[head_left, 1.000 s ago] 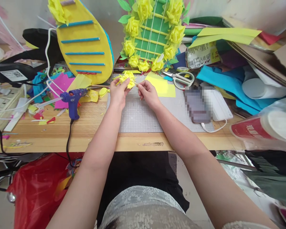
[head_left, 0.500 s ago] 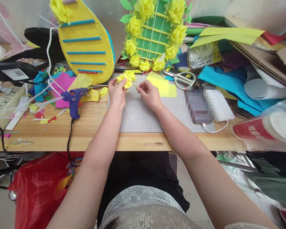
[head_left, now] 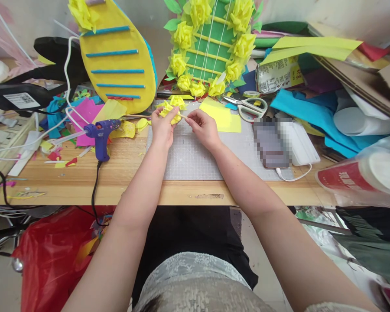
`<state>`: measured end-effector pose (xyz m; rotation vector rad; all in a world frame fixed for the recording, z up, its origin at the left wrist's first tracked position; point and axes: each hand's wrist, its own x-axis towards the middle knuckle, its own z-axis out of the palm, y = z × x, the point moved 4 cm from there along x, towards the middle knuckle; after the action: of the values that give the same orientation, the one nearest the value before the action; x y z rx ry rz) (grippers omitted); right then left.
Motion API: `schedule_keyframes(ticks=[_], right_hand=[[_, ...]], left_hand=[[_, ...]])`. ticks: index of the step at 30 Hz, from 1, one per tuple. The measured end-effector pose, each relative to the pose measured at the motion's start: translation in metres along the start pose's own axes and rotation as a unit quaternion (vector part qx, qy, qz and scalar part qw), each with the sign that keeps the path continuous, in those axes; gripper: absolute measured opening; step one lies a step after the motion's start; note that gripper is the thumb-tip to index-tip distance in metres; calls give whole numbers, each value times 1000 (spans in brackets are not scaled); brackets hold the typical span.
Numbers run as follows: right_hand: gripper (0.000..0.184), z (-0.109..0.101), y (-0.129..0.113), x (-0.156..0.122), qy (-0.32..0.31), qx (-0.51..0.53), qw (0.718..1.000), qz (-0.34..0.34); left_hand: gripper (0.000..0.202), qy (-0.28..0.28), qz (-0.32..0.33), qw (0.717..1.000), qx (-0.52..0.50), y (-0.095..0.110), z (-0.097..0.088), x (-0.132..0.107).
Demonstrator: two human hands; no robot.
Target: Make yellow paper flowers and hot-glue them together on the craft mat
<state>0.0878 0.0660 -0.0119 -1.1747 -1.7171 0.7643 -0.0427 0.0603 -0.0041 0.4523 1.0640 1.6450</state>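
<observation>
My left hand [head_left: 161,128] is closed around a yellow paper flower [head_left: 170,111] above the far edge of the grey cutting mat [head_left: 195,160]. My right hand [head_left: 203,128] pinches a thin wooden stick [head_left: 183,115] whose tip goes into the flower. A second yellow flower [head_left: 178,102] lies just behind. A sheet of yellow paper [head_left: 221,116] rests on the mat to the right of my right hand.
A purple glue gun [head_left: 100,135] stands left on the wooden table [head_left: 84,184]. Scissors [head_left: 247,106], a phone [head_left: 268,145] and a white power bank [head_left: 298,143] lie right. A green board with yellow flowers [head_left: 211,47] and a yellow board [head_left: 117,60] lean behind.
My hands shifted slightly; the flower turned in my left fingers and the stick stayed pinched in the right hand.
</observation>
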Motion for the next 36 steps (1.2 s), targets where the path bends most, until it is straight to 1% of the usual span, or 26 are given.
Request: schedule_keyframes(ticks=[5, 10, 12, 14, 16, 17, 20, 23, 25, 27, 29, 30, 33, 36], right_hand=[[32, -1, 3, 1, 13, 4, 1000, 4], [30, -4, 2, 1, 40, 7, 999, 14], [28, -6, 3, 3, 41, 10, 999, 17], [27, -14, 6, 8, 30, 12, 999, 15], [27, -29, 13, 14, 17, 12, 1000, 5], [27, -40, 17, 18, 19, 11, 1000, -3], [30, -82, 32, 24, 67, -13, 998, -2], [30, -117, 40, 22, 111, -112, 987, 38], [27, -128, 40, 18, 122, -190, 970, 87], [23, -129, 39, 14, 121, -246, 954, 125], [18, -126, 38, 12, 117, -277, 943, 145], [16, -123, 40, 12, 114, -288, 939, 151], [14, -118, 48, 13, 107, -301, 934, 161], [14, -118, 54, 15, 118, -301, 936, 137]], left_hand=[[45, 7, -1, 1000, 9, 0, 2, -4], [42, 19, 11, 1000, 11, 2, -3, 1], [39, 22, 20, 1000, 10, 4, -6, 4], [34, 19, 26, 999, 6, 8, -7, 6], [25, 8, 25, 1000, -8, 14, -8, 8], [23, 0, 20, 1000, -20, 16, -9, 9], [31, -22, -10, 999, -37, 22, -10, 11], [35, -32, -39, 999, 0, 24, -12, 11], [33, -40, -60, 997, 31, 21, -12, 11], [25, -52, -82, 993, 63, 16, -11, 10], [14, -61, -92, 989, 97, 11, -9, 8], [12, -63, -91, 987, 113, 9, -9, 6], [15, -72, -89, 982, 151, 7, -6, 2], [16, -87, -89, 976, 178, 9, -5, -1]])
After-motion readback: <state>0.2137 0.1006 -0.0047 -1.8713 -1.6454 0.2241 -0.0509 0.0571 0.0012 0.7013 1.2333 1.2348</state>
